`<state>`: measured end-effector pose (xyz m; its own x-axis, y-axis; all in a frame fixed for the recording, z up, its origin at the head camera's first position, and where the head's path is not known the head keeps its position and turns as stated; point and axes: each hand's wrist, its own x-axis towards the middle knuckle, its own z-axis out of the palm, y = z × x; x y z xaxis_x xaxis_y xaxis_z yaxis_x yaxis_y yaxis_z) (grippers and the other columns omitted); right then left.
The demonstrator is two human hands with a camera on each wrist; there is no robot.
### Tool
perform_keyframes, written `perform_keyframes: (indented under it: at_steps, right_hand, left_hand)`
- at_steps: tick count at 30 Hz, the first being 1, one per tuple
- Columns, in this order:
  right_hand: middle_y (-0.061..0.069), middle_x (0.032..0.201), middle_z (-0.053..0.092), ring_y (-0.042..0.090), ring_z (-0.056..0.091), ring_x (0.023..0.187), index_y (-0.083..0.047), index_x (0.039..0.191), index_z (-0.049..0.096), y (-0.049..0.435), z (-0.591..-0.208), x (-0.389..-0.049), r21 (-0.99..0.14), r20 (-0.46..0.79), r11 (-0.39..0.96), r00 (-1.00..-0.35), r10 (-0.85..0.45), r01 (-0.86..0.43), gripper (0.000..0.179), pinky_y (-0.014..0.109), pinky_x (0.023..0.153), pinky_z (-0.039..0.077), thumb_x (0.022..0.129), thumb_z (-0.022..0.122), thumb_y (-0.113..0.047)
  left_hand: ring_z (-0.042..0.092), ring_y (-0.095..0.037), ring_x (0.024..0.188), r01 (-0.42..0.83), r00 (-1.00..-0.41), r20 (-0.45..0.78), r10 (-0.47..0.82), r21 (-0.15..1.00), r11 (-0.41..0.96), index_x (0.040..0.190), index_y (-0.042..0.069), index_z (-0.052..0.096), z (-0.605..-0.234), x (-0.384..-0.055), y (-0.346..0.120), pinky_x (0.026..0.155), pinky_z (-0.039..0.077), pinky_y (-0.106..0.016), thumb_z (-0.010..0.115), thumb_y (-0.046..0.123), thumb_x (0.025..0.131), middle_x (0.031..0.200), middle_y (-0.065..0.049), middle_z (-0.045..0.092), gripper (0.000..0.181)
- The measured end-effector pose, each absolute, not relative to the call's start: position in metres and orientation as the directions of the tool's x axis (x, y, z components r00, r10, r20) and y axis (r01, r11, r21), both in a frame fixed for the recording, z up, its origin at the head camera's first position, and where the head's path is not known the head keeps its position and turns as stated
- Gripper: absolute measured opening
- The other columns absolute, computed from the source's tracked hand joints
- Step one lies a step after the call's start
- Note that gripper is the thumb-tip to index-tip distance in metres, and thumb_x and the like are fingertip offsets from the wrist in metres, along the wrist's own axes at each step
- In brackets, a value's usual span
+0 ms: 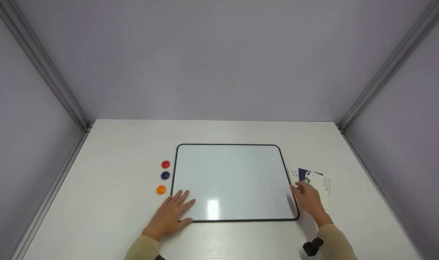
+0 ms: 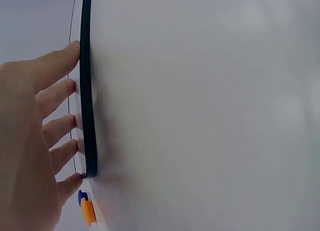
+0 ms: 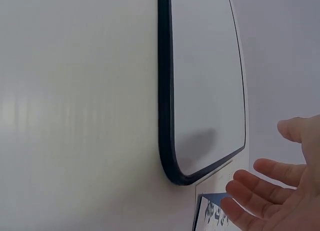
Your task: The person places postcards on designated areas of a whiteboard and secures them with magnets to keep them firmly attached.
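A whiteboard (image 1: 230, 177) with a thin black frame lies flat on the white table. My left hand (image 1: 168, 215) rests on its near left corner, fingers spread and straight; the left wrist view shows the fingertips (image 2: 71, 53) along the black edge. At the board's right side hovers my right hand (image 1: 309, 200), close to the frame and over some printed cards (image 1: 324, 189). The right wrist view shows its fingers (image 3: 260, 188) loosely bent and apart, with nothing between them. The hand partly covers the cards, which bear dark lettering and a navy patch.
Left of the board stand three round button magnets in a column: red (image 1: 165, 164), dark blue (image 1: 165, 175) and orange (image 1: 161, 189). Grey-lilac panels enclose the table (image 1: 132, 141) at the back and both sides. A small black device (image 1: 313, 246) sits at the right wrist.
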<state>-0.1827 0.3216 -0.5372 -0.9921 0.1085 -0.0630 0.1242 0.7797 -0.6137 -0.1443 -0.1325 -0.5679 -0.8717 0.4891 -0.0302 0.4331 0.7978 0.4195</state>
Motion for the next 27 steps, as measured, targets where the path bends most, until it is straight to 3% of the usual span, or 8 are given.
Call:
perform_keyframes:
  at_steps: [8, 16, 27]
  right_hand:
    - [0.027, 0.106, 0.065, 0.035, 0.064, 0.095, 0.011, 0.119, 0.058, 0.338, -0.538, -0.182, -0.609, -0.027, 0.782, -0.989, 0.143, 0.13, 0.039, 0.031, 0.071, 0.052, 0.097, 0.054, -0.021]
    - [0.032, 0.108, 0.063, 0.044, 0.062, 0.1, 0.013, 0.12, 0.055, 0.352, -0.539, -0.177, -0.592, -0.033, 0.792, -0.987, 0.16, 0.149, 0.039, 0.052, 0.084, 0.053, 0.098, 0.052, -0.019]
    - [0.036, 0.113, 0.06, 0.049, 0.057, 0.107, 0.017, 0.122, 0.052, 0.37, -0.539, -0.179, -0.568, -0.094, 0.793, -0.975, 0.203, 0.22, 0.044, 0.056, 0.093, 0.048, 0.096, 0.052, -0.019]
  left_hand:
    - [0.032, -0.039, 0.146, 0.432, -0.873, -0.025, 0.487, 0.425, 0.795, 0.142, 0.017, 0.048, -0.567, -0.144, -0.133, 0.115, 0.03, -0.061, 0.059, 0.037, 0.093, 0.156, -0.015, 0.036, 0.054]
    - [0.032, -0.04, 0.145, 0.444, -0.868, -0.019, 0.496, 0.417, 0.793, 0.142, 0.015, 0.049, -0.568, -0.143, -0.134, 0.114, 0.031, -0.061, 0.058, 0.038, 0.093, 0.155, -0.016, 0.037, 0.054]
    - [0.031, -0.04, 0.145, 0.441, -0.869, -0.025, 0.495, 0.416, 0.795, 0.143, 0.016, 0.048, -0.57, -0.145, -0.136, 0.114, 0.031, -0.062, 0.057, 0.04, 0.094, 0.156, -0.016, 0.036, 0.055]
